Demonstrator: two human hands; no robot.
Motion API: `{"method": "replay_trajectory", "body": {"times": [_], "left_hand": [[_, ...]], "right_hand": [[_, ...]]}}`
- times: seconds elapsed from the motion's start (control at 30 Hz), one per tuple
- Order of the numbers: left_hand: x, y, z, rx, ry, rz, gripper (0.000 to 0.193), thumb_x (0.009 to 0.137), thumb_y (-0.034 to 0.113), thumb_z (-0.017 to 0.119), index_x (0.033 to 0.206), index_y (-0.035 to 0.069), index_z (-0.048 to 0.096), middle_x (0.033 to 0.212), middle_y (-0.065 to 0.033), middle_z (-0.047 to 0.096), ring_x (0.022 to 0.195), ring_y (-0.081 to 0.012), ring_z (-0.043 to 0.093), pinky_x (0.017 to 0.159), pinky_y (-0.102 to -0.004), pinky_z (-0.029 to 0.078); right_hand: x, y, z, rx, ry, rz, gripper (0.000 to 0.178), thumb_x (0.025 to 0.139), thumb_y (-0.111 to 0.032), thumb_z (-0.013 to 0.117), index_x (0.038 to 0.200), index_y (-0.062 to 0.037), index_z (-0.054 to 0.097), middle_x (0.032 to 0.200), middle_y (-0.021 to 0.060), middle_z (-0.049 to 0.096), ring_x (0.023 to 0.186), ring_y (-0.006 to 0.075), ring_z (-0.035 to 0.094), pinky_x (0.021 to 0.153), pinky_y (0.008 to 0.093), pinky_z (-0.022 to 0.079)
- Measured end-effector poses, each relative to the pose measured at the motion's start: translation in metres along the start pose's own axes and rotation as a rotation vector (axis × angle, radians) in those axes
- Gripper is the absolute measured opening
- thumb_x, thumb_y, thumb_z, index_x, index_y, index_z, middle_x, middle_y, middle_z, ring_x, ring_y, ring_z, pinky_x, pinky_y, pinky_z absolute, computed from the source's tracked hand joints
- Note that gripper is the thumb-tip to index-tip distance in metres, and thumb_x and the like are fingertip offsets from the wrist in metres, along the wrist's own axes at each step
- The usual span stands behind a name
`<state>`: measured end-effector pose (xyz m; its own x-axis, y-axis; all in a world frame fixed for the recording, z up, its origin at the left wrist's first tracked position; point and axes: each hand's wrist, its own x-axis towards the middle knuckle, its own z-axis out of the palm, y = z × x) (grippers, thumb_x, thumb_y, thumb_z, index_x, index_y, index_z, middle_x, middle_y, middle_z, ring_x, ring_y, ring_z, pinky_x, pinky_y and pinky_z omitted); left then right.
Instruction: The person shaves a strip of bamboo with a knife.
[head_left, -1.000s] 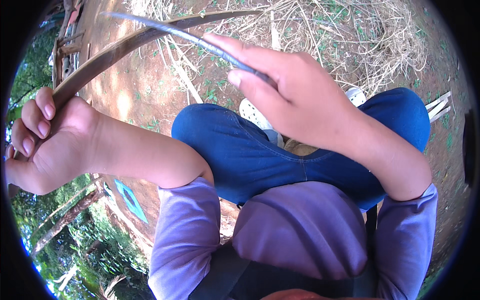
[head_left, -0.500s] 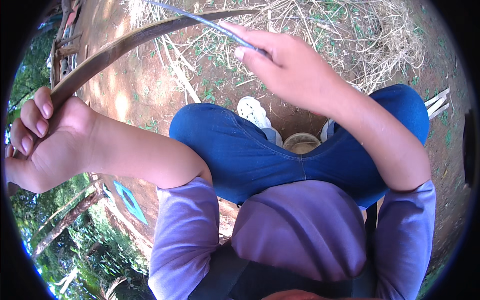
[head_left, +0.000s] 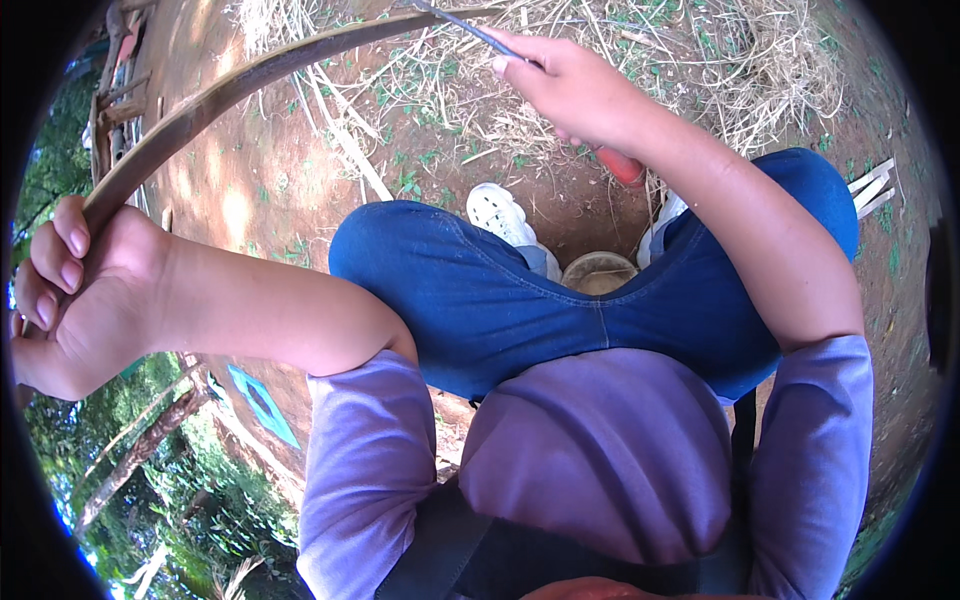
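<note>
A long, curved brown strip of wood or bamboo (head_left: 230, 90) arcs from the far left across to the top of the view. My left hand (head_left: 95, 285) is closed round its near end, fingers curled over it. My right hand (head_left: 590, 95), held out over the ground ahead of my feet, grips a knife (head_left: 622, 167) whose red handle end shows below the palm. Its thin dark blade points up and left and crosses the strip near the strip's far end; I cannot tell whether they touch.
Pale shavings (head_left: 740, 90) lie heaped on the bare earth ahead. A round, pale-rimmed object (head_left: 598, 272) sits between my white shoes (head_left: 500, 215). Several light strips (head_left: 873, 188) lie right of my knee. A blue flat thing (head_left: 262, 405) and greenery are at the left.
My right hand has moved up and away with the knife, and its red handle now shows. The strip and my left hand have shifted slightly left; the left hand is also slightly lower.
</note>
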<state>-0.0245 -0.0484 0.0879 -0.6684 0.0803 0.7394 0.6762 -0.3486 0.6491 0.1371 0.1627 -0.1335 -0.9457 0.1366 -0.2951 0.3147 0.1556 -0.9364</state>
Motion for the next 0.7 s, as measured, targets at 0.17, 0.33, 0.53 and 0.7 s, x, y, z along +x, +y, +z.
{"method": "replay_trajectory", "body": {"times": [0.17, 0.33, 0.53, 0.7], "left_hand": [[0.013, -0.004, -0.016, -0.111, -0.147, -0.034, 0.044, 0.09, 0.042, 0.051, 0.052, 0.021, 0.042, 0.047, 0.0101, 0.032, 0.039, -0.005, 0.032, 0.04, -0.0211, 0.03], [-0.002, -0.005, -0.012, -0.214, -0.294, -0.016, 0.033, 0.095, 0.036, 0.053, 0.069, 0.02, 0.044, 0.056, 0.0087, 0.038, 0.044, -0.006, 0.038, 0.042, -0.0225, 0.036], [-0.023, -0.009, 0.027, -0.087, -0.096, 0.103, 0.042, 0.107, 0.041, 0.049, 0.074, 0.017, 0.042, 0.055, 0.0084, 0.035, 0.037, -0.0037, 0.031, 0.029, -0.0206, 0.031], [-0.023, -0.004, 0.03, -0.069, -0.077, 0.105, 0.043, 0.107, 0.042, 0.05, 0.072, 0.017, 0.041, 0.055, 0.0083, 0.035, 0.038, -0.004, 0.03, 0.031, -0.0202, 0.031]], "right_hand": [[-0.04, -0.033, 0.009, 0.002, -0.056, -0.235, 0.05, 0.105, -0.026, 0.051, 0.154, -0.0191, 0.044, 0.063, -0.0045, 0.042, 0.056, 0.0081, 0.043, 0.055, 0.0282, 0.037], [-0.014, -0.005, 0.011, 0.037, 0.026, 0.029, 0.05, 0.102, -0.024, 0.05, 0.151, -0.0154, 0.047, 0.058, 0.0089, 0.052, 0.05, 0.0154, 0.05, 0.052, 0.0369, 0.042], [-0.038, -0.03, 0.014, 0.053, -0.001, -0.276, 0.047, 0.103, -0.027, 0.05, 0.148, -0.0134, 0.052, 0.062, 0.0069, 0.055, 0.052, 0.0137, 0.052, 0.057, 0.0332, 0.046], [-0.019, -0.014, 0.012, 0.109, -0.004, -0.139, 0.048, 0.105, -0.028, 0.051, 0.151, -0.0134, 0.048, 0.066, -0.0002, 0.047, 0.059, 0.0085, 0.045, 0.059, 0.028, 0.041]]}}
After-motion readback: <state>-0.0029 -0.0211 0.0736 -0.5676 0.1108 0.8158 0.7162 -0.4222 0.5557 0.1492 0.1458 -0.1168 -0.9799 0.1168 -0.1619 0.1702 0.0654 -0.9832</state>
